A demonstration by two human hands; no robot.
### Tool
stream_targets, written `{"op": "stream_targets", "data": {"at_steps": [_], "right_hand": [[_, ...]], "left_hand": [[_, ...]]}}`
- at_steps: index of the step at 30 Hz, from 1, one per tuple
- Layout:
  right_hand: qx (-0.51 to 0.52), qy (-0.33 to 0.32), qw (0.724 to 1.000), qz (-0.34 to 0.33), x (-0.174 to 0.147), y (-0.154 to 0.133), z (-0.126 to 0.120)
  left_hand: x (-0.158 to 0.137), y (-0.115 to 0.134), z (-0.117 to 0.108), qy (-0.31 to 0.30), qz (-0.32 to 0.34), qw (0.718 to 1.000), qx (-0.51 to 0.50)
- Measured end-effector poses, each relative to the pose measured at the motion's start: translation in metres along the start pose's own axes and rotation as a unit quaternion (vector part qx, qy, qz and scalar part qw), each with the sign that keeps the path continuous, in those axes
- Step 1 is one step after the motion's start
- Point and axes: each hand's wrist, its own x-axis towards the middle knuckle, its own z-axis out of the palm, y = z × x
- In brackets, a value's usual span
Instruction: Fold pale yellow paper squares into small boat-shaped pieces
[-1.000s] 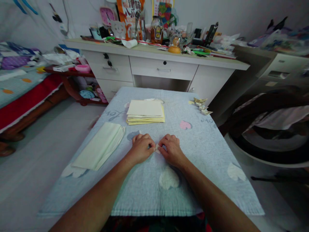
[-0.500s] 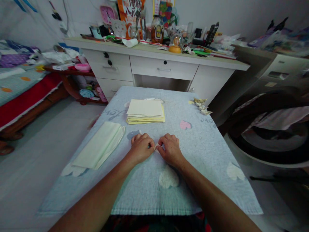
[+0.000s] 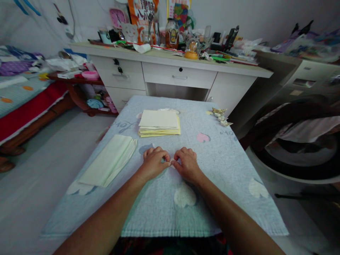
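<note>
My left hand (image 3: 155,159) and my right hand (image 3: 186,162) meet tip to tip over the middle of the cloth-covered table (image 3: 223,198). Both are closed in a pinch, thumbs against forefingers. A small pale bit shows between the fingertips, but the fingers hide most of it and I cannot make out what it is. Beyond the hands lies a stack of cream and yellow paper sheets (image 3: 159,119). To the left of my left hand rests a folded pale green sheet (image 3: 107,161). Several small folded paper pieces (image 3: 221,117) sit by the table's far right edge.
Behind the table stands a white desk (image 3: 183,76) crowded with a honey-coloured jar (image 3: 172,33), an orange bag (image 3: 143,14) and other small items. A washing machine (image 3: 294,138) stands to the right. On the left are a bed (image 3: 29,92) and a low wooden shelf (image 3: 77,92).
The left thumb has straightened a little toward the right fingertips. Both hands stay in nearly the same place, and the papers have not moved.
</note>
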Motion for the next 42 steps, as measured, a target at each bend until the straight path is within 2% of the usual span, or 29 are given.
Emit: {"op": "stream_targets", "data": {"at_steps": [4, 13, 21, 27, 37, 42], "right_hand": [[0.021, 0.003, 1.0, 0.015, 0.0015, 0.0039, -0.0006], [-0.025, 0.035, 0.998, 0.049, 0.0008, 0.0011, 0.0025], [-0.031, 0.039, 0.998, 0.035, -0.0008, 0.001, 0.003], [0.0, 0.039, 0.999, 0.003, -0.005, 0.0058, 0.0026], [0.052, 0.052, 0.997, -0.032, -0.0068, 0.0074, 0.0005], [0.099, 0.057, 0.993, -0.041, -0.0072, 0.0062, -0.0041]], "left_hand": [[0.0011, -0.0004, 0.0014, 0.001, -0.006, 1.0, -0.002], [0.0015, 0.001, 0.002, 0.005, -0.013, 1.0, 0.002], [-0.0013, -0.0001, 0.0045, 0.023, 0.009, 1.0, 0.014], [-0.0013, -0.0026, 0.008, 0.044, 0.042, 0.998, 0.005], [0.0011, 0.0008, 0.0089, 0.03, 0.096, 0.993, -0.064], [-0.0003, 0.0035, 0.005, 0.016, 0.117, 0.978, -0.174]]}}
